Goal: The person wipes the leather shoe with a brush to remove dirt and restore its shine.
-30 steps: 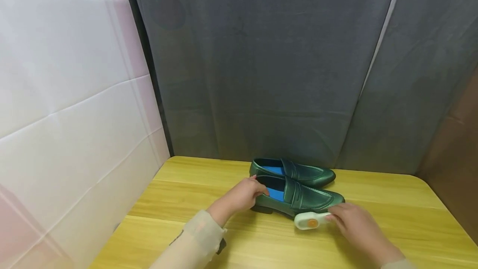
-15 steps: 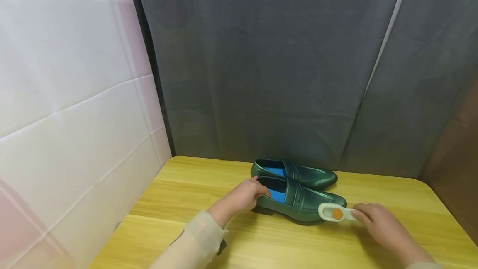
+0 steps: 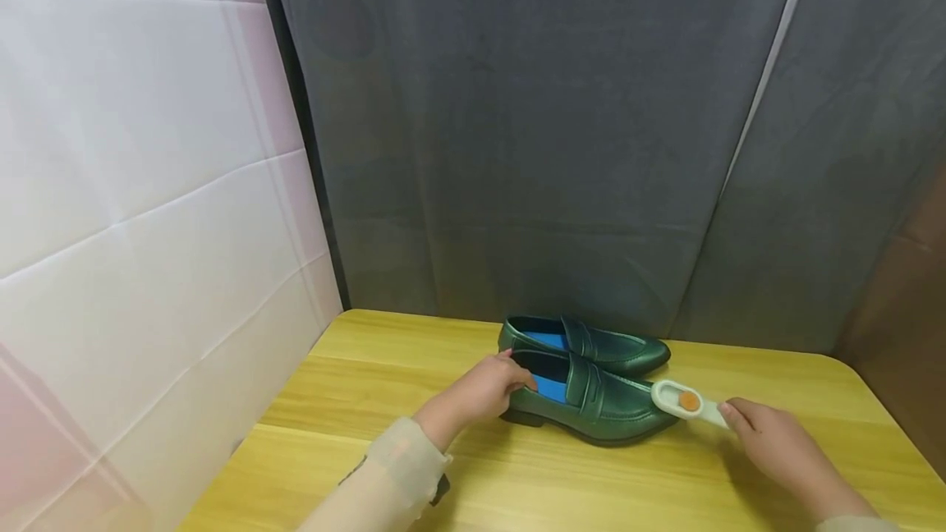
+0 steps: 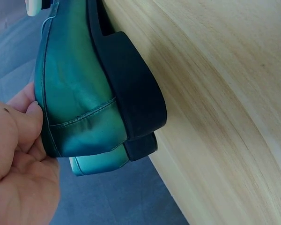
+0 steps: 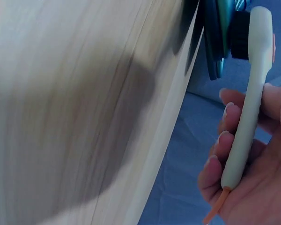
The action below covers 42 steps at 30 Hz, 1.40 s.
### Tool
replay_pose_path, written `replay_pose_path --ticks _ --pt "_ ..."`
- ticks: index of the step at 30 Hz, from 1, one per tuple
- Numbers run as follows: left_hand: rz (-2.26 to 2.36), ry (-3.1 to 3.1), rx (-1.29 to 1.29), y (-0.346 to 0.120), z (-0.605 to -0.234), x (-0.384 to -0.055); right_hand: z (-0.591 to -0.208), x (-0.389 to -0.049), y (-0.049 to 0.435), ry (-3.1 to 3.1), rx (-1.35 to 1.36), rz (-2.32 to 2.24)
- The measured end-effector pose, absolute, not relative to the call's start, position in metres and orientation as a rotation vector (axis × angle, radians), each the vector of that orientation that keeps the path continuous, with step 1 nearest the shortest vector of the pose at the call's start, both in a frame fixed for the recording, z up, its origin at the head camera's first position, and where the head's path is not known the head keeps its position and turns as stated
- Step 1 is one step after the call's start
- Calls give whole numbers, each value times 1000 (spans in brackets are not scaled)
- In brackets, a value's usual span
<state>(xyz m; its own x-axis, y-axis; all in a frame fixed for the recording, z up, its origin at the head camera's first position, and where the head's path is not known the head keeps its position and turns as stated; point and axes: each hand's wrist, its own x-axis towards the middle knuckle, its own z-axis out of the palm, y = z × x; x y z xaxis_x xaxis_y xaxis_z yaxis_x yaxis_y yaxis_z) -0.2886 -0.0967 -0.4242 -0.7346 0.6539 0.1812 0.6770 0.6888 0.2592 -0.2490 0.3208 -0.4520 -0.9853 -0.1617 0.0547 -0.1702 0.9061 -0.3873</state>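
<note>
Two dark green loafers with blue insoles stand side by side on the table, toes to the right. My left hand (image 3: pixel 484 388) pinches the back rim of the nearer loafer (image 3: pixel 617 409); in the left wrist view the thumb and fingers grip the collar above its dark heel (image 4: pixel 140 93). My right hand (image 3: pixel 776 442) holds a pale green brush (image 3: pixel 683 401) with an orange button by its handle. The right wrist view shows dark bristles (image 5: pixel 240 35) facing the toes and an orange cord (image 5: pixel 217 206) at the handle's end. In the head view the brush head overlaps the nearer toe.
The farther loafer (image 3: pixel 628 351) stands right behind the nearer one, close to the dark grey curtain (image 3: pixel 517 146). A white panel (image 3: pixel 148 187) rises on the left and a brown surface (image 3: pixel 902 294) on the right. The wood-grain table (image 3: pixel 355 450) extends in front of the shoes.
My right hand has moved the brush rightward along the nearer loafer's side, then up to its toe. My left hand has kept its grip at the heel.
</note>
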Motion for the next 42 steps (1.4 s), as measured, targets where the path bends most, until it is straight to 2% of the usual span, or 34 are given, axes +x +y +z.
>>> replay_pose_path --ticks 42 --pt "-497 -2781 -1162 -100 -427 -286 -442 -251 265 -3125 110 639"
